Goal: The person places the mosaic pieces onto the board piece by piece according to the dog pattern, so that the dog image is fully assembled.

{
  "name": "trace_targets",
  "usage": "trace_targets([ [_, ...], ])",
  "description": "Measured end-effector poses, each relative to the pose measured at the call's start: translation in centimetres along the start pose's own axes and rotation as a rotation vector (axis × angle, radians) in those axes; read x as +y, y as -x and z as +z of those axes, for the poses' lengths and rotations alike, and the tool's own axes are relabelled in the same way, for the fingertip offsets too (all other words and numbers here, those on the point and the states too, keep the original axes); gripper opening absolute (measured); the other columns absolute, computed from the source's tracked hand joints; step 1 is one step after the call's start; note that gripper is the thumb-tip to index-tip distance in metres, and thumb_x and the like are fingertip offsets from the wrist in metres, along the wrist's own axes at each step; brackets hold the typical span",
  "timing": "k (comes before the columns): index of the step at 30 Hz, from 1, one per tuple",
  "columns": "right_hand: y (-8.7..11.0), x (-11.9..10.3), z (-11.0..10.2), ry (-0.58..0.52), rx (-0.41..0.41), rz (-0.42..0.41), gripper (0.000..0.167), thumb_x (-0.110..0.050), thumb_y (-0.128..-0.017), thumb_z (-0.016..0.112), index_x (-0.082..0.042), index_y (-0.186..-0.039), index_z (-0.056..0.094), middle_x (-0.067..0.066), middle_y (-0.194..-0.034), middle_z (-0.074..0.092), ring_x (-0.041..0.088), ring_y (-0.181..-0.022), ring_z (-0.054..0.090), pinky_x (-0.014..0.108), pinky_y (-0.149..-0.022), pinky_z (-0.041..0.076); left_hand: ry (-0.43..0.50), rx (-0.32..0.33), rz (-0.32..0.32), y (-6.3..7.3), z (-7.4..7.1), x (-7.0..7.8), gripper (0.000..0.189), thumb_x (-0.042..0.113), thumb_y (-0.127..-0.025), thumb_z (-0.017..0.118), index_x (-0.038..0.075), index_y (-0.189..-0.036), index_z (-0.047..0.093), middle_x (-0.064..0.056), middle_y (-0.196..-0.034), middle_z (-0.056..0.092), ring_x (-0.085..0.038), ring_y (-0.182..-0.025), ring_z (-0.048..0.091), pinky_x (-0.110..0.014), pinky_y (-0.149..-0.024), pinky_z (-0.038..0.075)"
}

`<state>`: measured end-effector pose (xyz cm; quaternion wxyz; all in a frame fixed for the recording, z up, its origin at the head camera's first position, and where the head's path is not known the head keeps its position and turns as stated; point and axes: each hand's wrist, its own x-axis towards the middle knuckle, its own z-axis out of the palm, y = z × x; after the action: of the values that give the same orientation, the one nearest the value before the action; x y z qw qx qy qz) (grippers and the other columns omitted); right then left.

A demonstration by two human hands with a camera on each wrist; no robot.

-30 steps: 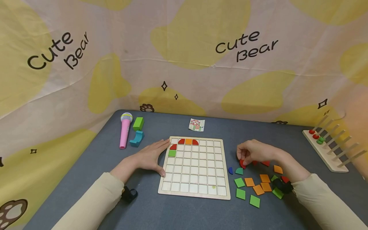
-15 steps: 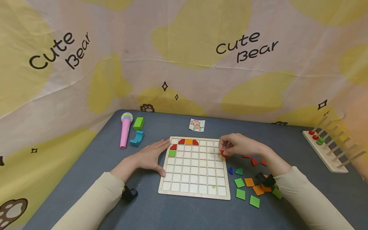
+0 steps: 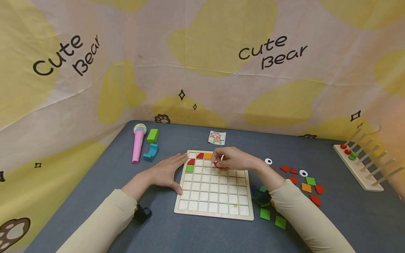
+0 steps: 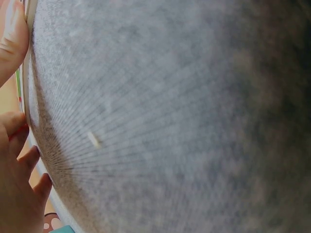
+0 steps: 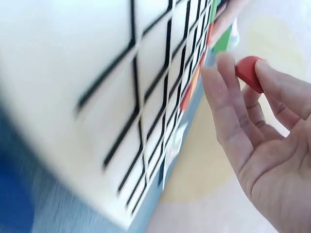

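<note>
A wooden grid board [image 3: 213, 189] lies in the middle of the table. In its upper left squares sit a red quarter-circle tile [image 3: 200, 155], an orange square tile [image 3: 207, 156], a second red tile [image 3: 191, 162] and a green square tile [image 3: 190, 168]. My left hand [image 3: 164, 172] rests along the board's left edge, fingers and thumb spread. Over the board's upper part, my right hand [image 3: 234, 159] pinches another red tile [image 5: 249, 73] with a rounded edge between thumb and fingertips. This hand hides some upper squares in the head view.
Right of the board lie loose red tiles [image 3: 319, 189], green tiles [image 3: 280, 222] and white rings [image 3: 303, 173], partly under the right forearm. A patterned card [image 3: 217, 137] lies behind the board. Toy microphone [image 3: 137, 144], green block [image 3: 153, 136] and blue arch block [image 3: 151, 152] stand left; a peg rack [image 3: 357, 167] right.
My right hand has carried the red tile leftward from the loose pieces to above the board's upper part. The left hand stays in place.
</note>
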<state>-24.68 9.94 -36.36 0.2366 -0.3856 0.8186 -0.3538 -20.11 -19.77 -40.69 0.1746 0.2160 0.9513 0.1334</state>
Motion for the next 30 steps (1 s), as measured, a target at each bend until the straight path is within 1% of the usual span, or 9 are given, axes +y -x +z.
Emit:
trace_targets([
  [3, -1.0, -0.5, 0.7, 0.023, 0.018, -0.022, 0.010, -0.008, -0.100, 0.056, -0.003, -0.105, 0.063, 0.014, -0.091, 0.066, 0.029, -0.077, 0.069, 0.038, -0.072, 0.060, 0.001, 0.000, 0.004, 0.0, 0.0, 0.0, 0.127, 0.070, -0.063, 0.079, 0.017, -0.160, 0.017, -0.001, -0.169, 0.011, -0.032, -0.157, 0.011, -0.063, -0.121, 0.020],
  [5, -1.6, -0.8, 1.2, 0.048, 0.027, -0.035, 0.010, -0.009, -0.099, 0.058, -0.004, -0.103, 0.065, 0.015, -0.086, 0.066, 0.027, -0.072, 0.067, 0.031, -0.069, 0.057, 0.006, -0.001, 0.004, 0.0, 0.0, 0.0, 0.127, 0.070, -0.063, 0.079, 0.017, -0.160, 0.017, -0.001, -0.169, 0.011, -0.032, -0.157, 0.011, -0.064, -0.121, 0.020],
  [7, -2.2, -1.1, 1.7, 0.076, 0.037, -0.045, 0.010, -0.010, -0.098, 0.060, -0.005, -0.101, 0.068, 0.014, -0.080, 0.065, 0.022, -0.066, 0.062, 0.024, -0.065, 0.051, 0.009, 0.001, 0.007, 0.1, -0.1, 0.0, 0.127, 0.070, -0.063, 0.079, 0.017, -0.160, 0.017, -0.001, -0.169, 0.010, -0.032, -0.157, 0.011, -0.065, -0.121, 0.020],
  [10, -3.1, -1.5, 2.4, 0.106, 0.056, -0.044, 0.007, -0.013, -0.096, 0.065, -0.008, -0.096, 0.070, 0.011, -0.074, 0.064, 0.012, -0.061, 0.054, 0.019, -0.061, 0.042, 0.009, 0.007, 0.018, 0.1, -0.1, 0.0, 0.127, 0.069, -0.063, 0.080, 0.016, -0.160, 0.017, -0.002, -0.169, 0.011, -0.032, -0.157, 0.011, -0.063, -0.121, 0.020],
  [13, -3.8, -1.9, 3.1, 0.122, 0.094, -0.029, 0.003, -0.014, -0.091, 0.070, -0.010, -0.092, 0.070, 0.005, -0.072, 0.063, 0.006, -0.061, 0.050, 0.018, -0.060, 0.041, -0.004, 0.014, 0.030, 0.1, -0.1, 0.0, 0.127, 0.069, -0.063, 0.080, 0.015, -0.159, 0.017, -0.002, -0.169, 0.011, -0.032, -0.157, 0.012, -0.061, -0.122, 0.020],
  [16, -4.5, -2.4, 3.7, 0.119, 0.139, -0.006, 0.005, -0.010, -0.087, 0.074, -0.010, -0.091, 0.070, 0.001, -0.073, 0.065, 0.004, -0.063, 0.052, 0.018, -0.061, 0.043, -0.008, 0.022, 0.049, 0.1, 0.0, -0.1, 0.128, 0.068, -0.063, 0.080, 0.013, -0.159, 0.017, -0.004, -0.169, 0.013, -0.034, -0.156, 0.013, -0.061, -0.122, 0.021],
  [20, -5.4, -3.0, 4.5, 0.108, 0.173, 0.020, 0.007, -0.008, -0.085, 0.075, -0.009, -0.091, 0.071, 0.002, -0.078, 0.071, 0.003, -0.066, 0.058, 0.016, -0.063, 0.046, -0.004, 0.032, 0.067, 0.1, 0.0, -0.3, 0.128, 0.068, -0.063, 0.081, 0.011, -0.159, 0.018, -0.006, -0.169, 0.014, -0.036, -0.156, 0.014, -0.062, -0.122, 0.021],
  [24, -6.1, -3.6, 5.2, 0.129, 0.190, 0.025, 0.007, -0.007, -0.085, 0.075, -0.009, -0.091, 0.074, 0.004, -0.079, 0.074, 0.001, -0.066, 0.059, 0.014, -0.063, 0.046, 0.003, 0.029, 0.063, 0.1, 0.0, -0.3, 0.128, 0.067, -0.063, 0.081, 0.012, -0.159, 0.017, -0.005, -0.169, 0.014, -0.035, -0.156, 0.013, -0.062, -0.122, 0.020],
  [30, -6.8, -4.0, 6.0, 0.155, 0.180, 0.031, 0.007, -0.005, -0.083, 0.075, -0.010, -0.089, 0.076, 0.004, -0.073, 0.072, 0.002, -0.061, 0.052, 0.015, -0.059, 0.040, 0.020, 0.023, 0.056, 0.1, -0.1, -0.3, 0.128, 0.067, -0.063, 0.082, 0.012, -0.159, 0.017, -0.006, -0.169, 0.015, -0.037, -0.156, 0.013, -0.064, -0.121, 0.018],
])
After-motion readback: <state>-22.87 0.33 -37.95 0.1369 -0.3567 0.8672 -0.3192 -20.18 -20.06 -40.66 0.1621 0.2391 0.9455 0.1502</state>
